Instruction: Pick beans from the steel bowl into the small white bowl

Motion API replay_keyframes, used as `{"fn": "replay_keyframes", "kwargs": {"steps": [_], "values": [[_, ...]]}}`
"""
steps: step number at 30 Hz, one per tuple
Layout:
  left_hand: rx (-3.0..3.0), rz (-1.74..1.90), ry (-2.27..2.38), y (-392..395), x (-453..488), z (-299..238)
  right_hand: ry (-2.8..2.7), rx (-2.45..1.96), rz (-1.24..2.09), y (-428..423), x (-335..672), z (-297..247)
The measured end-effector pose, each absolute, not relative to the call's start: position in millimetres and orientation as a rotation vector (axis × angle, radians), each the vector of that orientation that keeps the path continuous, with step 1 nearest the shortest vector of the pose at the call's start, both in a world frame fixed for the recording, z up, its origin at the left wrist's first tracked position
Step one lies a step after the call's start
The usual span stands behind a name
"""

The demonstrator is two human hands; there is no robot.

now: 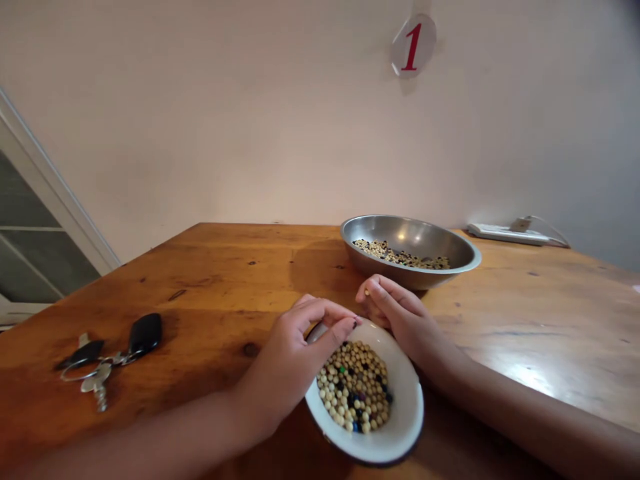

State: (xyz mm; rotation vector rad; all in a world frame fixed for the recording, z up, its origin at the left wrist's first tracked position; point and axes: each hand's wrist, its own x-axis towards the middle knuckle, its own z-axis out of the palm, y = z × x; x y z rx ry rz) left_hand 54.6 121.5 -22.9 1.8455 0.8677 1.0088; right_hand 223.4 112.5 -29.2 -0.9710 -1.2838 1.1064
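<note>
A white bowl (406,407) with a dark rim stands near me, holding pale soybeans (353,373) mixed with black ones and a few green or blue bits. Over its far left rim, my left hand (295,343) is closed in a pinch on a small dark bean (355,323). My right hand (407,323) is at the bowl's far right rim, fingers curled, with a pale soybean (367,292) between thumb and forefinger. Just beyond that hand sits a wide steel basin (425,230), its bottom covered with mixed pale and black beans (400,255).
Keys on a ring (97,377) with a black fob (145,333) lie on the wooden table (215,287) at the left. A white power strip (507,233) with a plug and cable rests at the back right, by the wall.
</note>
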Motion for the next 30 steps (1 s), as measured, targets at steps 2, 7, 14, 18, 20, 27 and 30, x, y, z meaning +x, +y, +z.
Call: {"fn": "replay_keyframes", "kwargs": {"steps": [2,7,14,18,20,27,30], "values": [[1.881,0.989,0.885,119,53,-22,-1.341,-0.978,1.052,112,225,-31],[1.93,0.932,0.913,118,50,-21,-1.564,-1.076,0.823,106,229,-26],[2.028,0.971,0.922,118,50,-22,-1.706,-1.148,0.676,96,226,-13],[2.059,0.99,0.906,117,48,-22,-1.739,-1.116,0.672,92,224,-12],[2.076,0.995,0.894,116,48,-22,-1.737,-1.112,0.678,91,223,-13],[2.136,1.0,0.812,115,49,-18,-1.658,-1.119,0.738,91,222,-14],[2.12,0.999,0.821,116,50,-18,-1.642,-1.108,0.786,90,222,-15]]}}
